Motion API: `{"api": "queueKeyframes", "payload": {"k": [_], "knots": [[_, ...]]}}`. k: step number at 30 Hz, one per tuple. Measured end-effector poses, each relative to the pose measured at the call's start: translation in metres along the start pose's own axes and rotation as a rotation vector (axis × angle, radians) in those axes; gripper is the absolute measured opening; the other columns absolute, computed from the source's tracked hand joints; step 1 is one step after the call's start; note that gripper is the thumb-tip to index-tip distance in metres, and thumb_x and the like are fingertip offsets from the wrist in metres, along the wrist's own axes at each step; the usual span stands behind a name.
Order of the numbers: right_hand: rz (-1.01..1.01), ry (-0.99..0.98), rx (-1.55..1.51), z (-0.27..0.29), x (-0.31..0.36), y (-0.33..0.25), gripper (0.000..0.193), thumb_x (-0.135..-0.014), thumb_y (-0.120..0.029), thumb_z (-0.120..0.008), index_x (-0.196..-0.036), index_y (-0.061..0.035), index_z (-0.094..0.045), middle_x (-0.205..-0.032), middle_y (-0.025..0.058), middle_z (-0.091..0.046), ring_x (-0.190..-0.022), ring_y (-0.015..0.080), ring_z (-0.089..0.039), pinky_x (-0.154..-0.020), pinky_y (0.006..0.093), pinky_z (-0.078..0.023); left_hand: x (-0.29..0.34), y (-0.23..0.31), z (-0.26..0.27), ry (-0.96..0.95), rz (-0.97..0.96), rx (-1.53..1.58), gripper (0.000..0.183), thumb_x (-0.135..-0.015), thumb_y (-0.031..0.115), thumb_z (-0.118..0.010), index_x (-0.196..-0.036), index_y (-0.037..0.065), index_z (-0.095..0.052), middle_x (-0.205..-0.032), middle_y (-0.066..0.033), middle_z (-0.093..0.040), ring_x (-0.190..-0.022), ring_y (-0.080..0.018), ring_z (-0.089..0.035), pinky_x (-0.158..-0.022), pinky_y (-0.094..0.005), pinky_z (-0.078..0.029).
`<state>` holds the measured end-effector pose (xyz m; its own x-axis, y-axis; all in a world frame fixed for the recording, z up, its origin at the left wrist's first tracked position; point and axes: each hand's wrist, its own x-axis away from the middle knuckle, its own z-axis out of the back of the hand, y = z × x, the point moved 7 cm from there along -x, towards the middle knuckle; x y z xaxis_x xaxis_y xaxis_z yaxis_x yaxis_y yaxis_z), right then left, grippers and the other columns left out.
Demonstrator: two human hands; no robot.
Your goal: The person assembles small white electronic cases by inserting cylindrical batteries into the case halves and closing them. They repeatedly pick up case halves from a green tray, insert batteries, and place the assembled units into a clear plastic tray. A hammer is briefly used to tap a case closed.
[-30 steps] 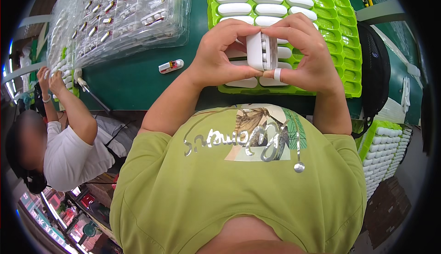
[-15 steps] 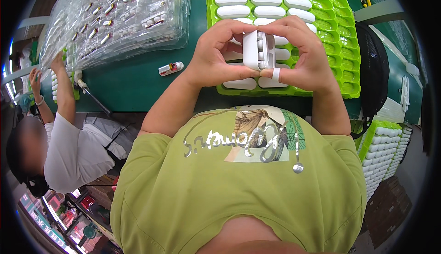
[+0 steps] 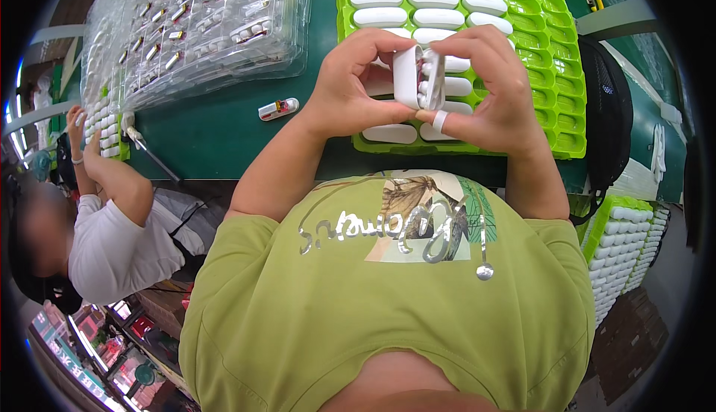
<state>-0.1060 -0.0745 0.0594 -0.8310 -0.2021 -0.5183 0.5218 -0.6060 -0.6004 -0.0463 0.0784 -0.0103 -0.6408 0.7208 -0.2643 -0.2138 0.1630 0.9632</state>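
Above the near half of a green tray, my left hand [image 3: 347,87] grips the white rounded shell of a small plastic case [image 3: 405,78] between thumb and fingers. My right hand [image 3: 498,87] pinches the case's inner part [image 3: 432,80], a pale frame with white rounded pieces and some reddish parts. This inner part leans away from the shell at the top, while the two sit close at the bottom. A white band wraps my right thumb. Left of my left forearm, a small white-and-clear module [image 3: 278,108] with red parts lies on the table.
The bright green tray [image 3: 556,76] holds rows of white oval cases, with bare pockets on its right. Clear stacked trays [image 3: 224,61] of small parts stand at the back left. A black bag [image 3: 608,106] lies at right. A co-worker [image 3: 112,240] sits at left.
The inner part has tilted, and a wider gap shows between it and the shell at the top. At left, the co-worker's hands have come away from the clear sheet to a small green tray.
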Motion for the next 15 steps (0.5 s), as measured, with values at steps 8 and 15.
{"api": "queueKeyframes", "payload": {"k": [8,15], "knots": [[-0.038,-0.047,-0.127,-0.001,0.001,0.009,0.057,-0.058,-0.019,-0.088,-0.109,-0.0023,-0.068,-0.103,0.0114,-0.067,-0.098,0.0271,-0.061,-0.086,0.0365,-0.049,0.001,0.001,0.001,0.010,-0.006,0.031,0.072,-0.065,-0.001,-0.086,-0.128,-0.005,-0.052,-0.125,-0.0122,-0.055,-0.114,-0.0217,-0.060,-0.096,-0.0379,-0.055],[-0.029,-0.083,-0.123,-0.006,0.002,0.008,0.056,-0.060,-0.020,-0.087,-0.111,-0.0036,-0.069,-0.103,0.0112,-0.067,-0.098,0.0268,-0.060,-0.087,0.0364,-0.048,0.000,0.003,-0.003,-0.006,-0.029,0.027,0.070,-0.065,0.000,-0.086,-0.127,-0.004,-0.054,-0.124,-0.0129,-0.056,-0.114,-0.0221,-0.061,-0.096,-0.0386,-0.055]]}}
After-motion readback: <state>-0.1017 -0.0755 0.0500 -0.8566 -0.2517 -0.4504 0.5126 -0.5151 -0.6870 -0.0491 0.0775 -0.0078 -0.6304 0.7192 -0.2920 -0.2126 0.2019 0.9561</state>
